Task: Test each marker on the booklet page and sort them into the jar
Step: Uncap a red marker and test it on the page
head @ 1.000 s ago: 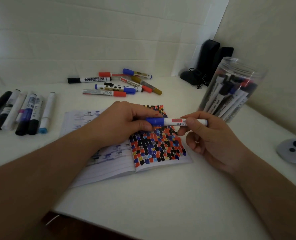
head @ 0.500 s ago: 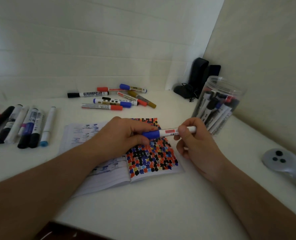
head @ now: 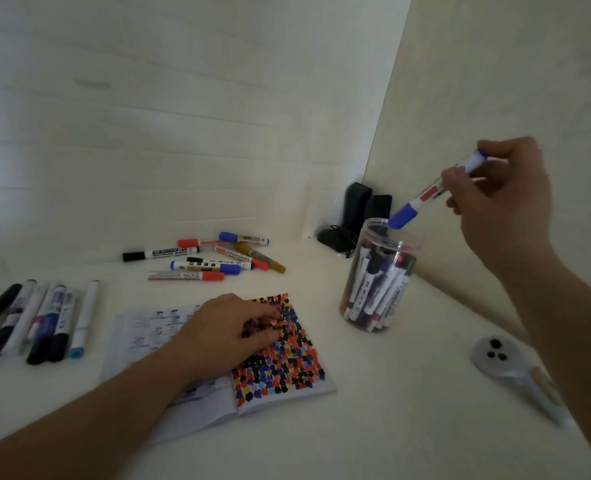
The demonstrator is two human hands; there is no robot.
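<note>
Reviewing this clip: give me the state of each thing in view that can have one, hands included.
Blue-capped marker: capped, tilted, cap end down over the jar mouth.
Jar: upright, lidless, holding many markers.
Booklet: open flat, right page covered in colour dots.
Right hand: grips the marker's upper end.
Left hand: rests on the booklet.
Far marker pile: lying loose, capped.
Left marker row: lying side by side.

Blue-capped white marker (head: 425,197); booklet page (head: 287,362) dotted red, blue, black.

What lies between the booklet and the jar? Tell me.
Head view: only bare white table lies between the booklet and the jar.
</note>
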